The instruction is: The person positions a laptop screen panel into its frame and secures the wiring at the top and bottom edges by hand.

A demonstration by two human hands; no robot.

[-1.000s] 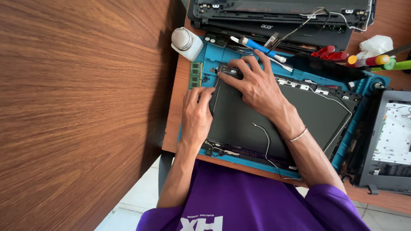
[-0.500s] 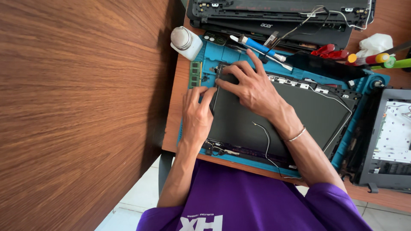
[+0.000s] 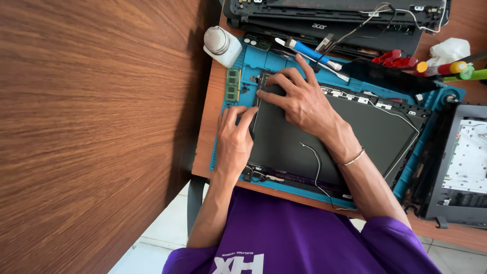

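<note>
On the blue mat, both hands (left hand, right hand) press the crosswise dark panel.

A white bottle stands at the tabletop's far left corner. Beside it lies a green memory module. Red-handled screwdrivers rest near the far edge.
</note>
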